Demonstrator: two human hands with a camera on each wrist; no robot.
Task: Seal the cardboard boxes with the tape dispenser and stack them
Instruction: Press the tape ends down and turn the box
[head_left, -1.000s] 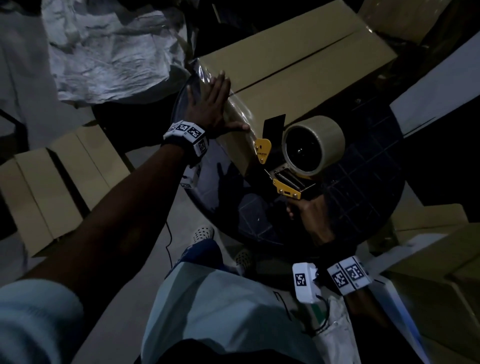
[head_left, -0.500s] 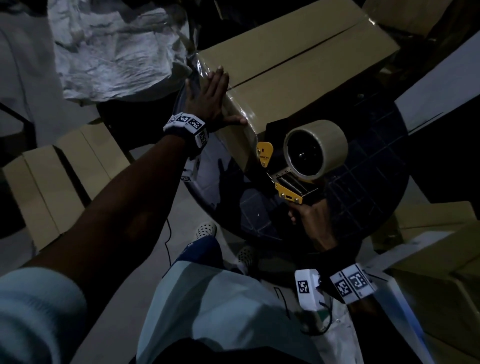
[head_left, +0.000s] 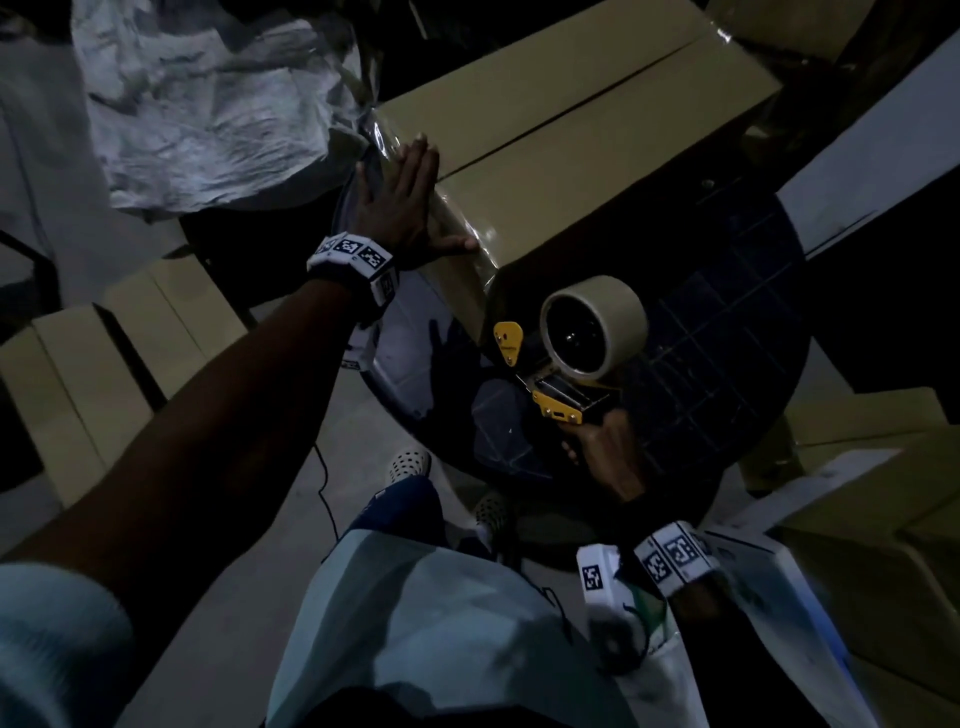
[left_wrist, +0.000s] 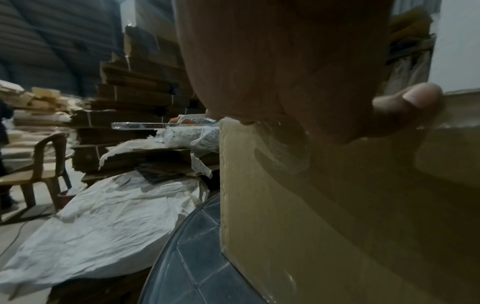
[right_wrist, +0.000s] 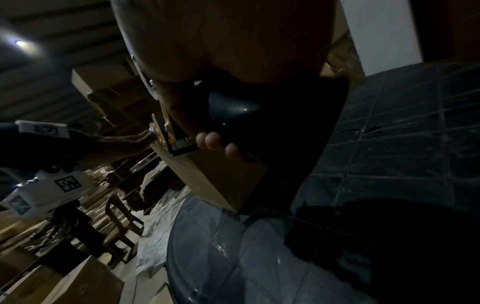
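**Left palm flat on the taped end, dispenser held clear**

The cardboard box (head_left: 571, 130) is sitting at the far edge of the round dark table (head_left: 727, 322), its flaps closed, clear tape shining over its near-left end. The left hand (head_left: 400, 202) is pressing that end with straight fingers; the left wrist view is showing its thumb (left_wrist: 407, 107) lying along the top edge. The right hand (head_left: 605, 452) is curling its grip round the handle of the tape dispenser (head_left: 571, 353), holding it over the table's near part, just beside the box corner. No writing is readable on it. White crumpled sheeting (head_left: 208, 104) and flat cartons (head_left: 104, 364) are lying on the floor to the left.
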